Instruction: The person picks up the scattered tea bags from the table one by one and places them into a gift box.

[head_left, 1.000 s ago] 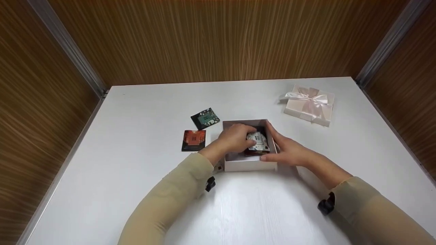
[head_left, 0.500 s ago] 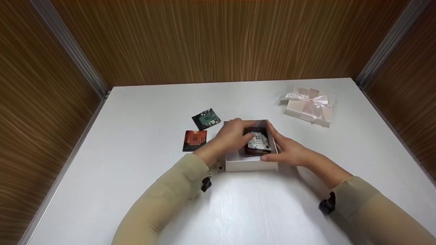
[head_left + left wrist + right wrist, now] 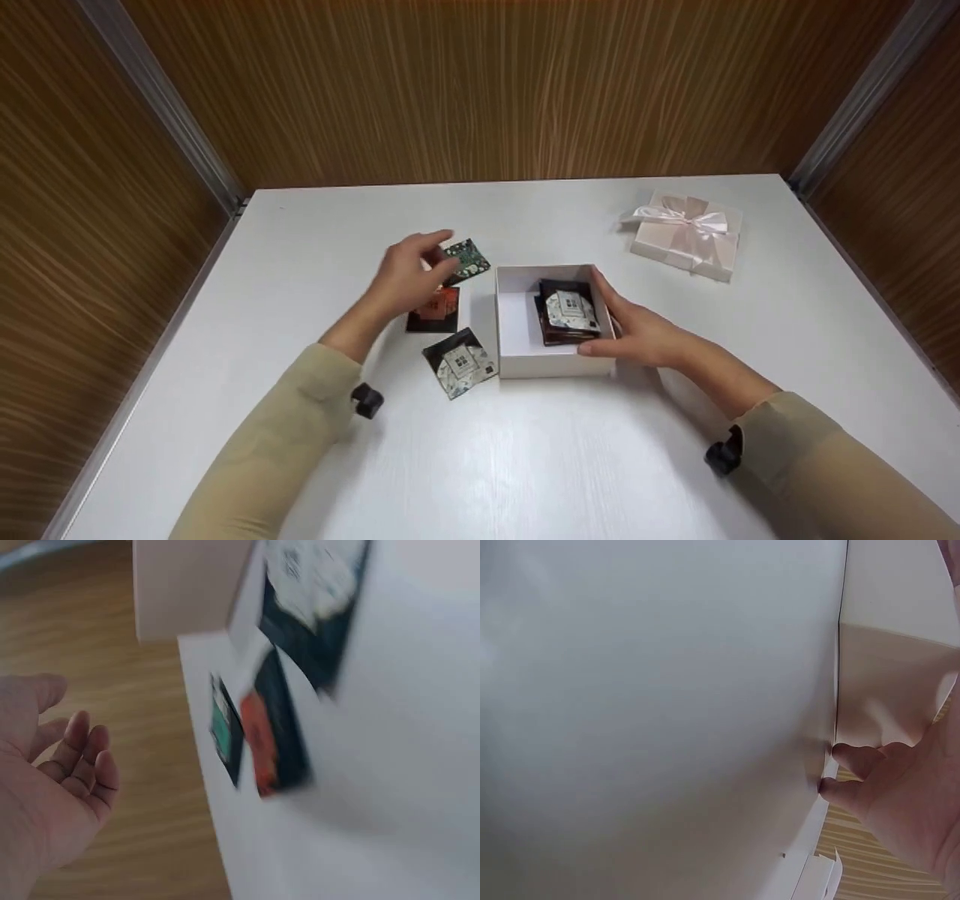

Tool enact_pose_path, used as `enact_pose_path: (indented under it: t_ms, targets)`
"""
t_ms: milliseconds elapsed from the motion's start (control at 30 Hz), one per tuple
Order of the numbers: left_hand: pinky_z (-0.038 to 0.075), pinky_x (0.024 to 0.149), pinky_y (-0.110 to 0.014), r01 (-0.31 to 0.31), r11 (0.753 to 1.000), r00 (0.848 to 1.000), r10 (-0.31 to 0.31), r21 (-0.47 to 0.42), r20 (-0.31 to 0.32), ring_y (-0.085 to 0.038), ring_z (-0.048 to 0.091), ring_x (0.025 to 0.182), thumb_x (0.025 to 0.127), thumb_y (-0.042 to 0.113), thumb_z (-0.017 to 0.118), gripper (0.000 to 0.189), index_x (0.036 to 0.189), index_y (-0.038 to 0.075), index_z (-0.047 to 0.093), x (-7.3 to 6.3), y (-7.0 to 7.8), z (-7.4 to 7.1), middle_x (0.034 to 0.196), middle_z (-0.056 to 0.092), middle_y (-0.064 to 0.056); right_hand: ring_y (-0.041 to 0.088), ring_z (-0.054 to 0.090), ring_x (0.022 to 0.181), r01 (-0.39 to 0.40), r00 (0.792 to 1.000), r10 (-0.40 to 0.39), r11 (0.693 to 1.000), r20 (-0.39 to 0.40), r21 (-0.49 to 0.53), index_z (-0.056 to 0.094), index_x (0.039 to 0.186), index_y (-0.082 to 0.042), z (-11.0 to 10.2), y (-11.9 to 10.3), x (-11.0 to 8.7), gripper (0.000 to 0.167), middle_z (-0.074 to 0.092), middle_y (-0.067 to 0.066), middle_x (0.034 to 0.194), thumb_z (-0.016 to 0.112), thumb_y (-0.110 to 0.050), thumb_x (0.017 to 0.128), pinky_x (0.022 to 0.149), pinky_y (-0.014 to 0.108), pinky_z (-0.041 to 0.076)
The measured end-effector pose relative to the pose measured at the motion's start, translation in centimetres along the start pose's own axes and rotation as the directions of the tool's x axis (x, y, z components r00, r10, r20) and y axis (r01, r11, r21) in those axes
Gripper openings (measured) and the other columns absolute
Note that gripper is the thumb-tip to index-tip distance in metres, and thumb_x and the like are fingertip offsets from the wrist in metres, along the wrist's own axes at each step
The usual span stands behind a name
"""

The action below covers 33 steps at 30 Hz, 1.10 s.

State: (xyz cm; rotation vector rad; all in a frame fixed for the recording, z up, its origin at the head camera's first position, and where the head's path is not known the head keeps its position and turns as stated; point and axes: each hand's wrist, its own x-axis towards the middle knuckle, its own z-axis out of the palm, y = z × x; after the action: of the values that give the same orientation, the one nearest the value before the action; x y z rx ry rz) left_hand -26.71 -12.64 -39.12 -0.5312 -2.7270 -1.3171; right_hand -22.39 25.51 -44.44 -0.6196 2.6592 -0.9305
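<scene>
Bare room runs along the left edge of the white table. The open white cardboard box has space toward that edge; a stack of dark square packets crowds its other half, the right hand blocks its right-edge wall, and a pale pink bow-tied square lid obstructs the far right corner.

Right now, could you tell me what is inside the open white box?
The white box holds a stack of packets toward its right side, the top one black and pale. The ones beneath are mostly covered; their number cannot be told.
</scene>
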Motion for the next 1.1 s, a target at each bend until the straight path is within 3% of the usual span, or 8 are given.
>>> enact_pose_path:
  t_ms: [200,433,600,867,1100]
  targets:
    - [0.043,0.113,-0.050,0.152,0.988,0.988,-0.153,0.023,0.037,-0.033,0.056,0.133,0.101,0.026,0.073,0.058,0.154,0.006,0.056,-1.4,-5.0,-1.5,0.138,0.064,-0.016,0.048,0.029,0.153,-0.006,1.000,0.006,1.000,0.009,0.016,-0.013,0.170,-0.029,-0.1,-0.1,0.0,0.126,0.012,0.020,0.175,0.079,-0.058,0.090,0.122,0.062,0.027]
    - [0.032,0.123,-0.050,0.208,0.978,0.972,-0.206,-0.004,0.112,-0.037,0.047,0.146,0.098,0.027,0.078,0.066,0.156,0.006,0.053,-2.5,-8.8,-1.5,0.154,0.054,-0.020,0.051,0.032,0.151,-0.004,1.000,0.004,1.000,0.005,0.005,-0.009,0.171,-0.022,0.0,-0.1,0.0,0.125,0.014,0.024,0.173,0.079,-0.059,0.090,0.122,0.064,0.028]
    - [0.025,0.126,-0.049,0.164,0.986,0.971,-0.166,0.024,0.173,-0.037,0.041,0.151,0.096,0.028,0.080,0.070,0.156,0.004,0.052,-2.7,-9.8,-1.1,0.159,0.051,-0.019,0.050,0.031,0.151,-0.015,1.000,0.015,1.000,0.006,0.002,-0.010,0.171,-0.024,0.0,-0.2,-0.1,0.125,0.013,0.023,0.174,0.079,-0.059,0.090,0.122,0.063,0.027]
    - [0.027,0.124,-0.054,-0.019,1.000,0.972,0.015,0.013,0.234,-0.043,0.045,0.145,0.091,0.016,0.085,0.071,0.151,-0.005,0.054,-2.7,-10.7,-0.8,0.153,0.055,-0.022,0.051,0.030,0.151,-0.023,1.000,0.023,1.000,0.010,0.000,-0.010,0.171,-0.023,-0.1,-0.3,-0.1,0.126,0.014,0.024,0.173,0.079,-0.059,0.090,0.122,0.064,0.027]
    - [0.021,0.126,-0.056,0.014,0.998,0.961,-0.030,0.058,0.274,-0.043,0.035,0.150,0.092,0.018,0.084,0.074,0.156,0.000,0.050,-2.9,-11.0,-0.9,0.160,0.047,-0.020,0.049,0.031,0.152,-0.015,1.000,0.015,1.000,0.010,0.018,-0.010,0.171,-0.025,0.0,-0.2,-0.2,0.126,0.013,0.021,0.174,0.080,-0.058,0.089,0.122,0.062,0.027]
